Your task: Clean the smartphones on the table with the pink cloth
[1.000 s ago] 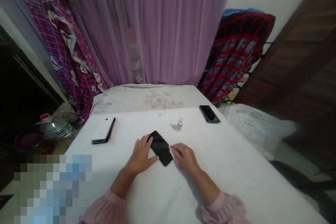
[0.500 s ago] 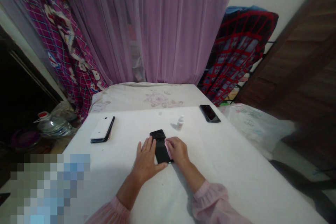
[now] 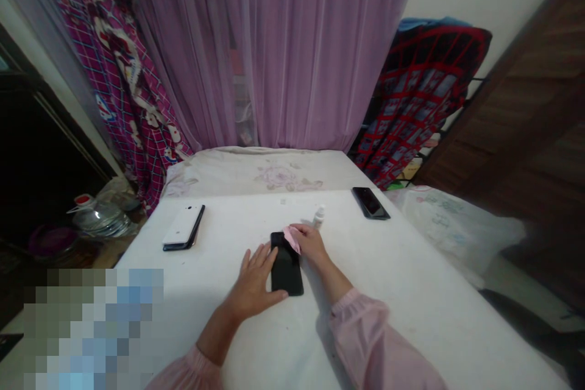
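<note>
A black smartphone [image 3: 287,274] lies flat on the white-covered table in front of me. My left hand [image 3: 256,283] rests along its left side with fingers stretched and spread, the thumb at the phone's bottom edge. Pinched in the closed fingers of my right hand [image 3: 309,242] is a small pink cloth [image 3: 292,239], which is at the upper right part of the phone's screen. Just behind that hand stands a small white bottle [image 3: 319,216], its lower part partly hidden.
White and dark phones [image 3: 184,225] are stacked on the left of the table [image 3: 247,213]. More dark phones [image 3: 371,203] lie at the right edge. Purple curtains [image 3: 301,49] hang behind. A water jug [image 3: 98,216] stands left of the table, a plastic bag [image 3: 452,225] on the right.
My right hand has moved the pink cloth from the phone's right edge up to its top right. The phone appears turned slightly straighter, and my left hand stays beside it.
</note>
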Motion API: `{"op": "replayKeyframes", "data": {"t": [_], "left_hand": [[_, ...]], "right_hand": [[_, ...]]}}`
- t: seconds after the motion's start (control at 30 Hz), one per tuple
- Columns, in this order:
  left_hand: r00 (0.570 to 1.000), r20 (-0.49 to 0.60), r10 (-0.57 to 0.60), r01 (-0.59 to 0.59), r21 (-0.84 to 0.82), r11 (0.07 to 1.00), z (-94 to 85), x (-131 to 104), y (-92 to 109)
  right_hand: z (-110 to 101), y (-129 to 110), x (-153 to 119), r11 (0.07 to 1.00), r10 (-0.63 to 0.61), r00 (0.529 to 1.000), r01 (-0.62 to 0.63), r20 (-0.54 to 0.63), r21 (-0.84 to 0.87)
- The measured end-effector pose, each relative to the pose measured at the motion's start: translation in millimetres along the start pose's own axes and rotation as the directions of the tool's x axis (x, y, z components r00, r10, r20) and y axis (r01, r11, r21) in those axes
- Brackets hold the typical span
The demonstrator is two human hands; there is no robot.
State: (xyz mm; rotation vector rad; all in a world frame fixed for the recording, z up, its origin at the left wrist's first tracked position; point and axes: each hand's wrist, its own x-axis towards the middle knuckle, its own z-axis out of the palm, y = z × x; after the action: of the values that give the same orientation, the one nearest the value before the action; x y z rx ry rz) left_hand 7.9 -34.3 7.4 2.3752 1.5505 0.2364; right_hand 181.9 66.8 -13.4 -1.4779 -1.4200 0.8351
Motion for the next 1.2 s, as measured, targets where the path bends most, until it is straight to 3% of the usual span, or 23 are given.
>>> {"op": "replayKeyframes", "data": {"t": [0.13, 0.23, 0.33, 0.47, 0.53, 0.67, 0.8, 0.93, 1.07, 1.2], "left_hand": [[0.999, 0.025, 0.039, -0.036, -0.081, 0.996, -5.6, -7.3, -11.0], [0.999, -0.012, -0.042, 0.041, -0.092, 0.995, -1.2, -13.4, 4.3], [0.969, -0.114, -0.217, 0.210, -0.074, 0.975, 10.3, -14.7, 34.4], [0.953, -0.130, -0.275, 0.272, -0.036, 0.962, 19.4, -9.4, 56.6], [0.965, -0.112, -0.238, 0.236, -0.032, 0.971, 17.5, -7.7, 51.2], [0.991, -0.086, -0.107, 0.103, -0.045, 0.994, 11.4, -9.6, 21.5], [0.981, -0.174, -0.092, 0.088, -0.027, 0.996, 16.2, -13.3, 0.2], [0.945, -0.292, -0.147, 0.152, -0.005, 0.988, 25.5, -13.9, 0.1], [0.941, -0.297, -0.163, 0.173, 0.006, 0.985, 26.8, -12.9, 4.5], [0.947, -0.273, -0.167, 0.174, 0.000, 0.985, 22.5, -13.2, 4.4]], "right_hand": [[-17.6, 10.8, -24.6, 0.994, 0.012, 0.999, -0.015, 0.036, 0.104], [-24.6, 5.8, -33.3, 0.983, -0.141, 0.990, 0.143, -0.024, 0.112], [-25.0, -5.3, -34.6, 0.920, -0.387, 0.922, 0.386, -0.002, -0.065], [-22.9, -10.1, -38.8, 0.780, -0.486, 0.863, 0.498, 0.135, -0.378], [-23.4, -6.6, -41.3, 0.726, -0.497, 0.855, 0.503, 0.146, -0.469], [-26.2, 2.1, -41.9, 0.688, -0.510, 0.852, 0.485, 0.116, -0.540], [-28.6, 3.2, -43.1, 0.698, -0.518, 0.851, 0.478, 0.085, -0.533], [-30.3, 0.9, -49.0, 0.688, -0.516, 0.855, 0.444, 0.043, -0.574], [-30.9, 0.6, -52.3, 0.682, -0.514, 0.858, 0.420, 0.016, -0.598], [-23.6, -7.5, -62.0, 0.656, -0.539, 0.837, 0.489, 0.097, -0.575]]}}
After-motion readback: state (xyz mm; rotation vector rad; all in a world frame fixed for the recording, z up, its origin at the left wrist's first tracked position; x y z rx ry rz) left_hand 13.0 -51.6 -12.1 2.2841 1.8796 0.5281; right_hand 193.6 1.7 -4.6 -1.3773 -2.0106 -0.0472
